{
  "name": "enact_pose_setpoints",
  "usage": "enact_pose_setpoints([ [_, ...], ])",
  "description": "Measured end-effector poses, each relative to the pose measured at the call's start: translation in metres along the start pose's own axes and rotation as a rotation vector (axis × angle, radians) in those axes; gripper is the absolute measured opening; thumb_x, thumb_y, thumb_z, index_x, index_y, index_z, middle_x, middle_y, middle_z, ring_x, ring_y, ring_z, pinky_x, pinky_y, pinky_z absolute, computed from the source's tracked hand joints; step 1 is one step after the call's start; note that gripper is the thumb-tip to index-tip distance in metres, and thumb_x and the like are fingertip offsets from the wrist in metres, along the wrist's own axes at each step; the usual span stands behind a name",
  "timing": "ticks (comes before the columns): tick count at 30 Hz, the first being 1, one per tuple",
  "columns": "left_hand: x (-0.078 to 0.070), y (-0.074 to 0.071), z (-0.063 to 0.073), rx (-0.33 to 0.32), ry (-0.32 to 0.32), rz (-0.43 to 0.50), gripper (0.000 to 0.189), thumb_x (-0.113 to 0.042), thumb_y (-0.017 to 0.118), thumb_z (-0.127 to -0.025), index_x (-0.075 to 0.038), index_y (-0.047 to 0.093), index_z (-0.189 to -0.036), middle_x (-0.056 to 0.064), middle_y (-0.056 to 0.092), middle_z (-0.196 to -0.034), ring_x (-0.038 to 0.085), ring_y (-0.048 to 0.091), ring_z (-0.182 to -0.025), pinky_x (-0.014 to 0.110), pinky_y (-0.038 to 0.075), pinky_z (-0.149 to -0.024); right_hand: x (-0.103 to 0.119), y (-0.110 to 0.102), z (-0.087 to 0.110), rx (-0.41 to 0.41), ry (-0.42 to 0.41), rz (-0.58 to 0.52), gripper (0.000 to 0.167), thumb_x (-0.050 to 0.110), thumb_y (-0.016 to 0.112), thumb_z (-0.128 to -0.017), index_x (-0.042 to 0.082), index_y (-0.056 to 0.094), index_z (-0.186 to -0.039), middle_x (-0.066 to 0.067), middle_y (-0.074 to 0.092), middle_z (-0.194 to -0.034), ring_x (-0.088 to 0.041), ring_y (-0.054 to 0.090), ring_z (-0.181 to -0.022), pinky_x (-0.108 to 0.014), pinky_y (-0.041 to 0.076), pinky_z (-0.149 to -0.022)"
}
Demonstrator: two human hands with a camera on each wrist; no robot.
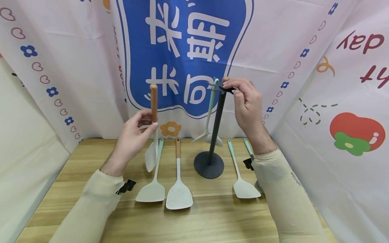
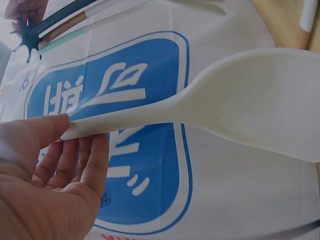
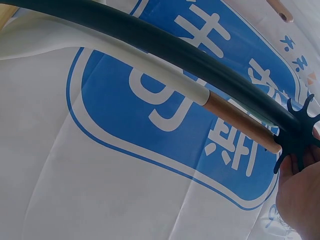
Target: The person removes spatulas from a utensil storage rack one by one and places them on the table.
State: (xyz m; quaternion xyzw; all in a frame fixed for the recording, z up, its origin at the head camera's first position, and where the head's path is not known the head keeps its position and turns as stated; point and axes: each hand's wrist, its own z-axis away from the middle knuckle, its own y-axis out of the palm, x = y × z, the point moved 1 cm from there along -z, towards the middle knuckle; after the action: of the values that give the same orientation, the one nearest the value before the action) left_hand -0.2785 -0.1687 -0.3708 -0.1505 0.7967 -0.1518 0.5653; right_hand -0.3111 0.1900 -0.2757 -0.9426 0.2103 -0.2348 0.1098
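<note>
My left hand (image 1: 133,136) pinches a white-headed spatula (image 2: 260,102) where its wooden handle (image 1: 154,104) meets the white shaft, holding it upright above the table with the head down. With thumb and fingers, my right hand (image 1: 247,101) grips the hooked top of a black utensil stand (image 1: 216,125). From its hooks hang a utensil with a mint handle (image 1: 212,101) and a pale utensil with a wooden handle (image 3: 240,120). The stand's round base (image 1: 209,165) is down on the table.
On the wooden table (image 1: 212,216) lie a mint-handled turner (image 1: 152,192) and a wooden-handled turner (image 1: 179,197), left of the stand. To its right lies another mint-handled turner (image 1: 244,189); a further mint handle (image 1: 248,146) is partly behind my right forearm. Printed cloth (image 1: 261,40) hangs behind.
</note>
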Motion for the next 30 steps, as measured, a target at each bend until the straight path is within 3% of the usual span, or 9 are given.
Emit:
enact_pose_setpoints([
  [8, 0.011, -0.013, 0.006, -0.021, 0.016, -0.048, 0.047, -0.023, 0.072, -0.119, -0.004, 0.059, -0.161, 0.021, 0.069, -0.152, 0.04, 0.071, -0.14, 0.063, 0.062, -0.123, 0.0, 0.0, -0.001, -0.006, -0.006, -0.004, 0.044, 0.01, 0.041, -0.113, -0.008, 0.08, -0.12, -0.028, 0.082, -0.129, -0.039, 0.079, -0.138, -0.03, 0.059, -0.122],
  [14, 0.019, -0.022, 0.012, -0.025, 0.006, -0.114, 0.045, -0.027, 0.072, -0.119, -0.004, 0.06, -0.156, 0.021, 0.071, -0.151, 0.039, 0.073, -0.137, 0.03, 0.067, -0.11, 0.0, 0.001, -0.001, -0.012, -0.011, -0.003, 0.044, 0.01, 0.041, -0.113, -0.008, 0.08, -0.119, -0.027, 0.082, -0.128, -0.039, 0.08, -0.137, -0.03, 0.059, -0.121],
  [17, 0.022, -0.025, 0.015, -0.023, -0.01, -0.143, 0.044, -0.028, 0.071, -0.12, -0.003, 0.059, -0.154, 0.023, 0.071, -0.15, 0.042, 0.072, -0.137, 0.038, 0.068, -0.112, 0.0, 0.001, -0.001, -0.014, -0.013, -0.006, 0.044, 0.01, 0.041, -0.112, -0.008, 0.08, -0.119, -0.027, 0.082, -0.128, -0.039, 0.08, -0.137, -0.029, 0.059, -0.121],
  [21, 0.028, -0.028, 0.017, -0.019, -0.025, -0.182, 0.045, -0.027, 0.069, -0.121, 0.0, 0.057, -0.155, 0.027, 0.068, -0.151, 0.046, 0.07, -0.139, 0.066, 0.065, -0.117, -0.001, 0.0, -0.001, -0.012, -0.012, -0.006, 0.044, 0.01, 0.041, -0.112, -0.008, 0.08, -0.119, -0.028, 0.082, -0.128, -0.04, 0.08, -0.137, -0.029, 0.059, -0.121],
  [30, 0.042, -0.035, 0.019, -0.028, -0.044, -0.27, 0.047, -0.029, 0.066, -0.122, 0.003, 0.057, -0.155, 0.031, 0.068, -0.146, 0.049, 0.071, -0.135, 0.067, 0.065, -0.115, -0.001, 0.0, -0.001, -0.009, -0.016, -0.004, 0.043, 0.009, 0.041, -0.112, -0.008, 0.08, -0.119, -0.027, 0.082, -0.128, -0.039, 0.08, -0.137, -0.028, 0.059, -0.12],
])
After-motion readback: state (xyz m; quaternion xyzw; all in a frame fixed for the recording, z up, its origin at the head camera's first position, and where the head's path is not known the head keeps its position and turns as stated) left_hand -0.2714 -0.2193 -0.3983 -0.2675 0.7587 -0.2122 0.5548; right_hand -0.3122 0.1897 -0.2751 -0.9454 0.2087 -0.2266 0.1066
